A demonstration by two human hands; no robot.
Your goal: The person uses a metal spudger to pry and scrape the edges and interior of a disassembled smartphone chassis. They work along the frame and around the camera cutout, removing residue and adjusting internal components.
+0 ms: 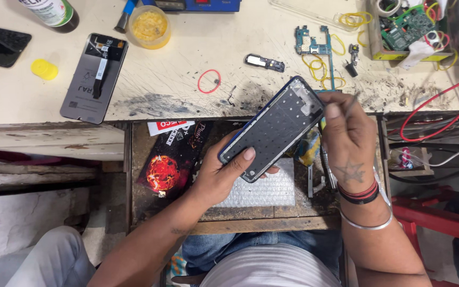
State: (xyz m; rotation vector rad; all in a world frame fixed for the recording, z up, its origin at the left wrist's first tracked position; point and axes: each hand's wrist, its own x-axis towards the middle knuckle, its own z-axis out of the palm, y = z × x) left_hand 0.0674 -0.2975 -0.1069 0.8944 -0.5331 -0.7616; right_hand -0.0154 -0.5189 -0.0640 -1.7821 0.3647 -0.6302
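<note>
Blue-edged, one bare phone frame (273, 130) sits tilted above the open drawer (134, 175), dark perforated inner plate facing me. My left hand (219, 175) grips its near end; my right hand (349, 135) pinches one thin tool (353, 103) at its far corner. Beyond, the scarred bench (187, 64) has room around one red rubber band (209, 81).

We see a matt dark metal-looking phone frame (274, 130) with a glossy blue plastic edge. The pale surface (187, 64) looks scratched, rough and soot-stained. Below lie translucent bubble wrap (264, 192), a glossy printed packet (170, 159) and a worn wooden drawer (229, 223).
</note>
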